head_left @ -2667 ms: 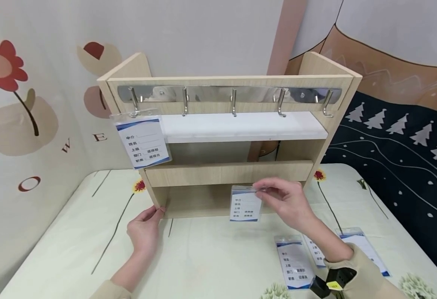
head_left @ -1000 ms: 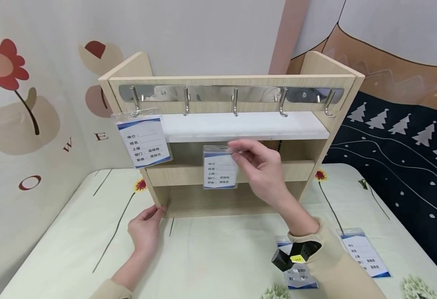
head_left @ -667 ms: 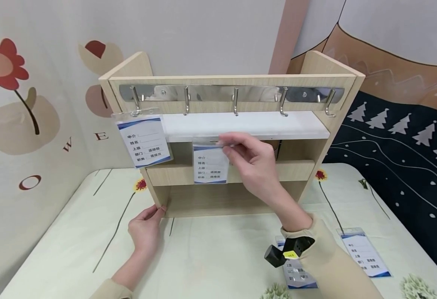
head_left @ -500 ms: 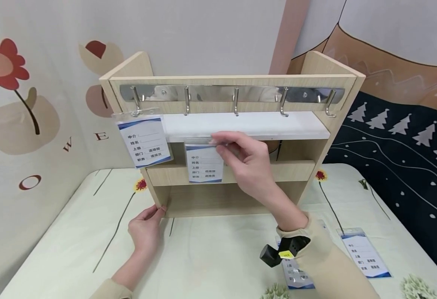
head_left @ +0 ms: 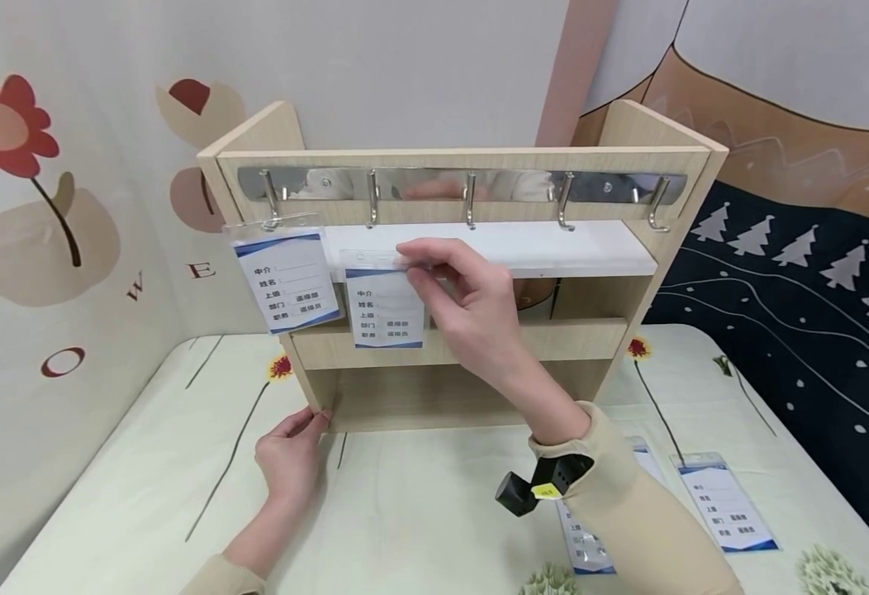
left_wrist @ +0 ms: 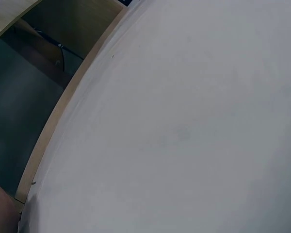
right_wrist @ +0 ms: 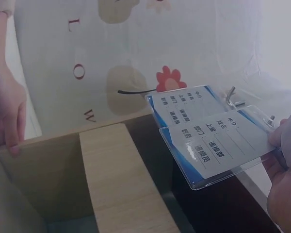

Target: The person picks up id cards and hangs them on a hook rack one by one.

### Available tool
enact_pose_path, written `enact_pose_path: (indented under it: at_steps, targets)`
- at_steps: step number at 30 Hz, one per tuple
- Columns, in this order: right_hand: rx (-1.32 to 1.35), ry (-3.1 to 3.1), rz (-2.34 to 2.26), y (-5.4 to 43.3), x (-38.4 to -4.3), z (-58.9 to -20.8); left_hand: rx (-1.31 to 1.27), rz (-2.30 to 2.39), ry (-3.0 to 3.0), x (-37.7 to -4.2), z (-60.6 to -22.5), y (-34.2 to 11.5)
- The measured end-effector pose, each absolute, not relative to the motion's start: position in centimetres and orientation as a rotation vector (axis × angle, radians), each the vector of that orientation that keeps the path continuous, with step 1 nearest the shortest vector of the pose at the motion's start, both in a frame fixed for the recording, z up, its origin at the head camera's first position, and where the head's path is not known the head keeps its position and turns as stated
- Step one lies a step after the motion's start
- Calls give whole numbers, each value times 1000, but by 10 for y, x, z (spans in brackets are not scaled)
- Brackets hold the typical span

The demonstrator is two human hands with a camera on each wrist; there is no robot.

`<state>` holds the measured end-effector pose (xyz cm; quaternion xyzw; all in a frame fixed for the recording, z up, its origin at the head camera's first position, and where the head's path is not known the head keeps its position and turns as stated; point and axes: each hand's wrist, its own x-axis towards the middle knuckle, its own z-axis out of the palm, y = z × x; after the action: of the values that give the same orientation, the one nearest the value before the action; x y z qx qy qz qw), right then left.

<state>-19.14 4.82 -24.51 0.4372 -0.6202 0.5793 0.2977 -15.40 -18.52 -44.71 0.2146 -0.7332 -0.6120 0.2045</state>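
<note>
My right hand (head_left: 472, 310) pinches the top right corner of a clear badge holder (head_left: 386, 307) with a blue-edged white card inside. That badge is below the second hook (head_left: 372, 198) from the left, apart from it. Another badge holder (head_left: 288, 279) hangs from the leftmost hook (head_left: 269, 201). In the right wrist view, the held badge (right_wrist: 218, 145) partly overlaps the hanging badge (right_wrist: 184, 103). My left hand (head_left: 289, 463) grips the lower left corner of the wooden shelf (head_left: 457, 347) between thumb and fingers.
More badge holders lie on the table at the right, one in plain view (head_left: 728, 506) and others partly covered by my right sleeve. The metal hook rail (head_left: 434, 185) has three more bare hooks to the right. A white board (head_left: 553, 248) juts out below them.
My right hand has lifted the badge from in front of the lower compartment, up and leftward to beneath the second hook. The left hand stays at the shelf's corner.
</note>
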Motion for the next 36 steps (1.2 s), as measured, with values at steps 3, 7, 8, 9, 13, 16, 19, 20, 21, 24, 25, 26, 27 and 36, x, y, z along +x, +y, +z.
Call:
enact_pose_path:
  at_steps: [3, 7, 8, 9, 13, 16, 19, 20, 21, 24, 25, 26, 27, 36]
  targets:
    - [1162, -1613, 1552, 44, -192, -240, 599, -1692, -2045, -154, -447, -186]
    - [1169, -1564, 1554, 40, -194, -235, 593, -1685, -2041, -154, -447, -186]
    - [1176, -1556, 1550, 39, -195, -234, 592, -1686, -2037, -154, -447, -186]
    - [1180, -1550, 1547, 39, -195, -233, 592, -1691, -2032, -154, -447, -186]
    - [1203, -1524, 1545, 36, -197, -231, 603, -1722, -2014, -155, -448, -185]
    - [1209, -1509, 1545, 35, -198, -230, 613, -1735, -2009, -155, -449, -184]
    - [1199, -1503, 1529, 33, -200, -228, 613, -1725, -2015, -155, -449, -185]
    - [1194, -1503, 1523, 33, -200, -227, 611, -1720, -2019, -155, -449, -185]
    - [1190, -1502, 1516, 32, -200, -227, 608, -1716, -2022, -155, -449, -185]
    - [1184, -1508, 1496, 30, -201, -226, 601, -1707, -2025, -155, -449, -185]
    - [1187, -1509, 1491, 30, -201, -226, 601, -1704, -2023, -156, -449, -185]
    - [1187, -1512, 1475, 29, -201, -226, 602, -1705, -2022, -156, -449, -185]
    - [1186, -1515, 1457, 29, -201, -226, 603, -1707, -2020, -156, -448, -185]
    - [1188, -1513, 1423, 26, -200, -225, 619, -1711, -2019, -156, -449, -186]
